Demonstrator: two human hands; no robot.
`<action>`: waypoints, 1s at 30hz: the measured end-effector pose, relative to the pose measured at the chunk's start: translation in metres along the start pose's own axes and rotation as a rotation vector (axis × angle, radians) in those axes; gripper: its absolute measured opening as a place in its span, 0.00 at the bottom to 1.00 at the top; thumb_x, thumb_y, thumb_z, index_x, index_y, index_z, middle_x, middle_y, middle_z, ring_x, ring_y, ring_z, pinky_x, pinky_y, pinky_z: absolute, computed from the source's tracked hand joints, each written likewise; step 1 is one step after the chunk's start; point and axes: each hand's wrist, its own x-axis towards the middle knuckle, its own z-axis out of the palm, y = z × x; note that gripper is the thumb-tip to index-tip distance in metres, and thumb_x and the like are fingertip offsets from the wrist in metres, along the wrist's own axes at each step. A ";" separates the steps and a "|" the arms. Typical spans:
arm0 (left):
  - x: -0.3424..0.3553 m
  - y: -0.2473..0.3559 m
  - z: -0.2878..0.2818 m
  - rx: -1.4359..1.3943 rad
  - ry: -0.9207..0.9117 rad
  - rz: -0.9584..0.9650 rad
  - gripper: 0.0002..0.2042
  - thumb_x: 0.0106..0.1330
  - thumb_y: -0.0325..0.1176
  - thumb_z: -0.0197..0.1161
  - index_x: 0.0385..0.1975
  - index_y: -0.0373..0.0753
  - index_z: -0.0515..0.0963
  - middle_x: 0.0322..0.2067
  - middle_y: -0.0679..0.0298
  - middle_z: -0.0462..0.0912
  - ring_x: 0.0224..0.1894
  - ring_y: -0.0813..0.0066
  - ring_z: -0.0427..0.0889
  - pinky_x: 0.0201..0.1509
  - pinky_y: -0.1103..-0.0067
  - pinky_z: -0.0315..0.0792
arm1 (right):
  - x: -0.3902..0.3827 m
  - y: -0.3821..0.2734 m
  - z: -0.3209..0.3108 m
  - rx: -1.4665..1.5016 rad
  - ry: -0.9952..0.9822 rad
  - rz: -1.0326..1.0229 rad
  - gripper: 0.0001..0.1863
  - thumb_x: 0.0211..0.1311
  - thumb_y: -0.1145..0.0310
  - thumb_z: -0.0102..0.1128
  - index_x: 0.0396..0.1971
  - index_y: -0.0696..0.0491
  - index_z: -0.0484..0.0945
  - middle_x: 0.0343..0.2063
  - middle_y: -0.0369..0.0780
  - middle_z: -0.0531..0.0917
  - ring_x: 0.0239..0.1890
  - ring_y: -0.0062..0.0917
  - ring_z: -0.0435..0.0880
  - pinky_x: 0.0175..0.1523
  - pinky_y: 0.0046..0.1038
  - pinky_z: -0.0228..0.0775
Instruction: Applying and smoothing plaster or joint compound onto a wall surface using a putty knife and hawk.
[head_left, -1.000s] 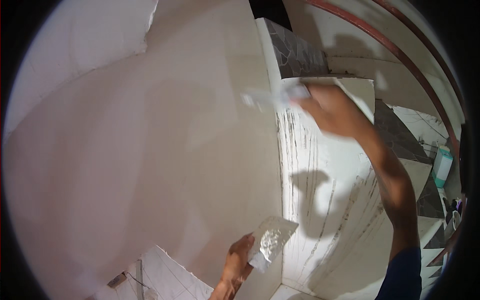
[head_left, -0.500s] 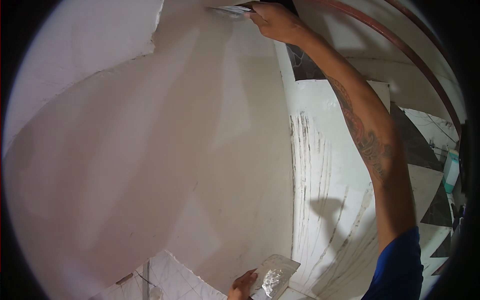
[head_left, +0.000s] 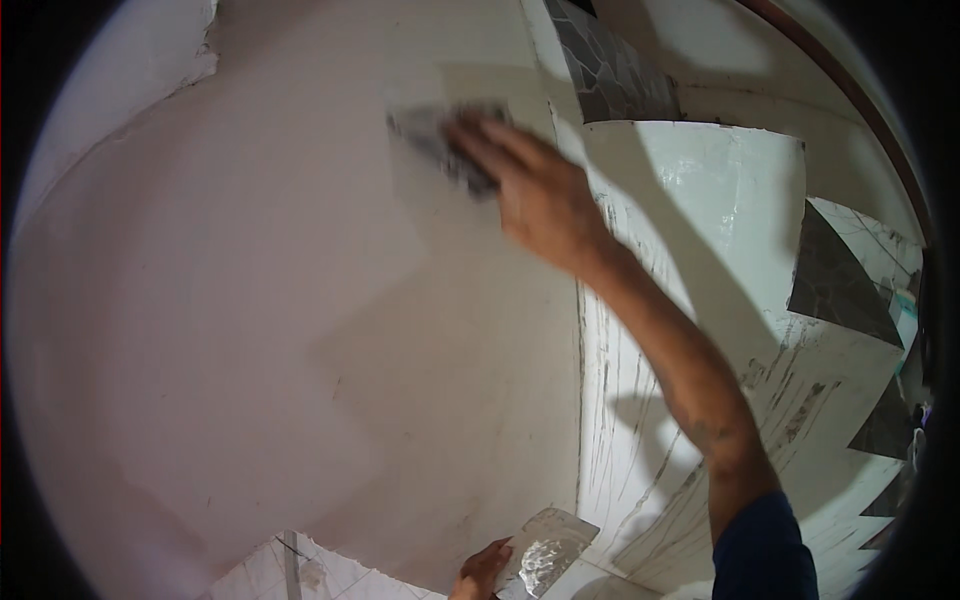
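Observation:
My right hand (head_left: 550,200) is raised in front of the pale plastered wall (head_left: 240,300), its fingers closed on a flat metal plastering trowel (head_left: 420,135). Motion blurs that trowel; its blade appears laid against the wall, though contact is hard to make out. Low in the picture, my left hand (head_left: 485,570) grips a wide rectangular metal plate (head_left: 565,525) by its left edge. A ridged smear of white putty (head_left: 545,565) sits on top of this plate. The lower part of the left hand is cut off by the frame.
A wall corner runs down beside a white side surface (head_left: 690,200) marked with dark streaks. Dark stone-patterned pieces (head_left: 850,280) form a zigzag on the right. A reddish-brown pipe (head_left: 850,90) curves overhead. White tiles (head_left: 340,575) border the wall's bottom edge.
My right hand has come down from the top of the wall with the trowel, its forearm bending lower. The view has shifted somewhat. My left hand and its plate stay almost in place.

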 end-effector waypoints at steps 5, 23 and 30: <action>-0.001 0.004 0.000 -0.288 -0.009 -0.124 0.26 0.70 0.38 0.59 0.63 0.29 0.68 0.60 0.52 0.75 0.63 0.59 0.73 0.69 0.68 0.66 | -0.104 -0.059 0.019 0.072 0.054 0.048 0.29 0.57 0.82 0.55 0.61 0.53 0.73 0.61 0.47 0.72 0.63 0.40 0.74 0.63 0.41 0.72; -0.027 -0.064 -0.027 0.134 0.181 0.315 0.23 0.72 0.37 0.57 0.63 0.35 0.70 0.53 0.56 0.80 0.50 0.62 0.82 0.43 0.69 0.81 | 0.164 0.077 -0.057 0.094 0.032 0.143 0.22 0.61 0.82 0.50 0.57 0.62 0.72 0.53 0.55 0.79 0.56 0.45 0.79 0.61 0.39 0.72; -0.013 -0.080 -0.037 -0.026 0.185 0.240 0.23 0.72 0.37 0.57 0.64 0.35 0.69 0.52 0.55 0.80 0.49 0.62 0.83 0.44 0.69 0.80 | 0.162 0.085 -0.035 0.091 0.001 0.103 0.22 0.59 0.82 0.52 0.55 0.61 0.74 0.54 0.55 0.79 0.57 0.46 0.79 0.61 0.37 0.72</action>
